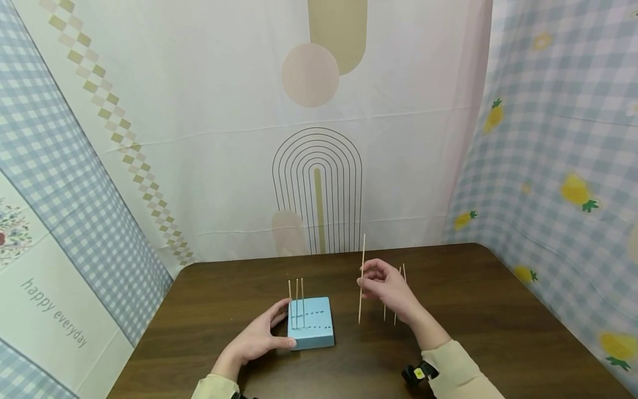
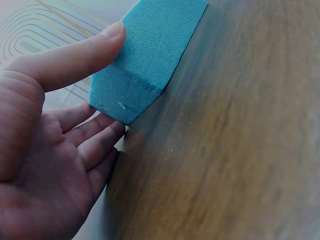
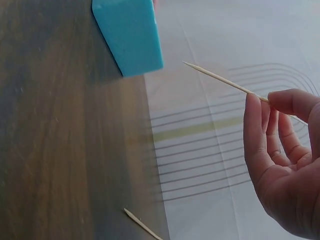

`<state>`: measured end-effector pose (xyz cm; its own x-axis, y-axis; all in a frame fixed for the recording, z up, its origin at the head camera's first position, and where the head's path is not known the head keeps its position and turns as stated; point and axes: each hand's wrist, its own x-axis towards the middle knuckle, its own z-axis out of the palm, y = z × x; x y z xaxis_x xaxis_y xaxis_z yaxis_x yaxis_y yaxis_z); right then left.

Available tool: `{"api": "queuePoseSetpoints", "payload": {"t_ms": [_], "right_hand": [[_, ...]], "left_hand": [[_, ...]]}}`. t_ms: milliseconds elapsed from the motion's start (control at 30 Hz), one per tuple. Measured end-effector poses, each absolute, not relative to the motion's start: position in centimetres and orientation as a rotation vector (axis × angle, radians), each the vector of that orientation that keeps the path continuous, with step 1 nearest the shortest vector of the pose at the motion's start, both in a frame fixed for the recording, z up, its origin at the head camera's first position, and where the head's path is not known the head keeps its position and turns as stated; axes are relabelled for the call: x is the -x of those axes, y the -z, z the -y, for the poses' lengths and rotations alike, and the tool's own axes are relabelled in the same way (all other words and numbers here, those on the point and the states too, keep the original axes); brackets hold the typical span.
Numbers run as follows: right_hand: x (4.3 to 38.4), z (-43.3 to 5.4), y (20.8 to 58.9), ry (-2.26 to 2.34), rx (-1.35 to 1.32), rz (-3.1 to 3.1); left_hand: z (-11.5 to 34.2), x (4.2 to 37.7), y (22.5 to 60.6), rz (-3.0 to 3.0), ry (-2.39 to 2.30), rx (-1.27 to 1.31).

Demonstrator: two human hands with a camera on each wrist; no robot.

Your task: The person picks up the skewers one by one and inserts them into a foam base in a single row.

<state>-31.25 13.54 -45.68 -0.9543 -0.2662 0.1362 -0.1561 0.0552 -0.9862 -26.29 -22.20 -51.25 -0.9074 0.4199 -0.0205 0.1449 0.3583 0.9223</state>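
Visibly, the slim pale skewer (image 3: 218, 78) tapers sharply.

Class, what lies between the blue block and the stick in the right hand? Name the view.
In the head view, only bare brown tabletop shows between the blue block and the stick pinched by the right hand.

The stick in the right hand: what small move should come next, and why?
Perhaps carry the stick over the blue block: the right hand pinches it off to one side, three other sticks stand there, and the left hand holds the block.
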Motion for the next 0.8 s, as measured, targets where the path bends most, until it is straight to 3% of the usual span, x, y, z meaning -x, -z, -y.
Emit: {"api": "queuePoseSetpoints", "payload": {"t_ms": [800], "right_hand": [[29.3, -9.3, 46.1, 2.098, 0.606, -2.185]], "left_hand": [[22.3, 26.3, 51.2, -2.36, -1.581, -0.509]]}}
